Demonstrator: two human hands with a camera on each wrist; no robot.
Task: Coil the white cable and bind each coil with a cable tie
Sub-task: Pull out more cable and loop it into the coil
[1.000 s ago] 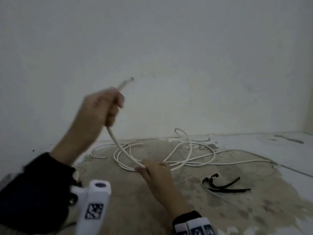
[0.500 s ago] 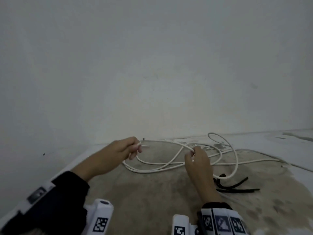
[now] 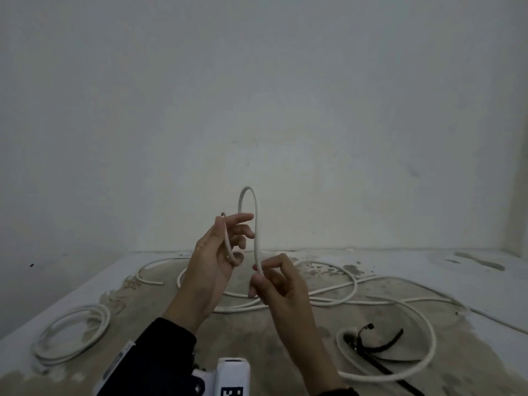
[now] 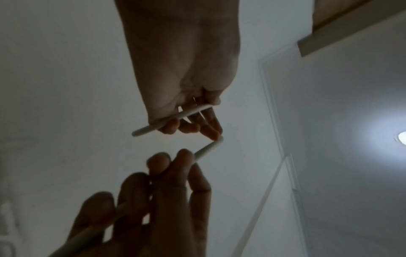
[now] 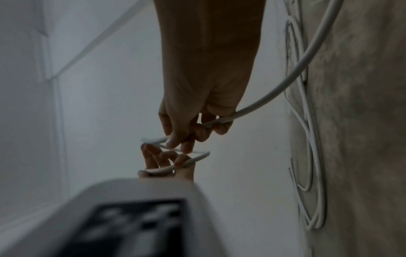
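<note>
The white cable (image 3: 256, 224) arches up in a narrow loop between my two hands in front of the wall. My left hand (image 3: 231, 244) holds the cable's free end along its palm, with the tip sticking out above the thumb; its fingers curl round that end (image 4: 173, 120). Lower and to the right, my right hand (image 3: 261, 274) pinches the loop's other leg (image 5: 219, 120). From there the cable drops to loose loops on the floor (image 3: 354, 284). Black cable ties (image 3: 377, 347) lie on the floor at the right, inside one loop.
A separate white coil (image 3: 74, 335) lies on the floor at the left. A plain white wall (image 3: 257, 110) stands close behind the stained floor patch (image 3: 257, 338). A short cable piece (image 3: 148, 277) lies near the wall's foot.
Both hands have risen from floor level and come closer together. The cable between them now stands up as a narrow loop instead of trailing low.
</note>
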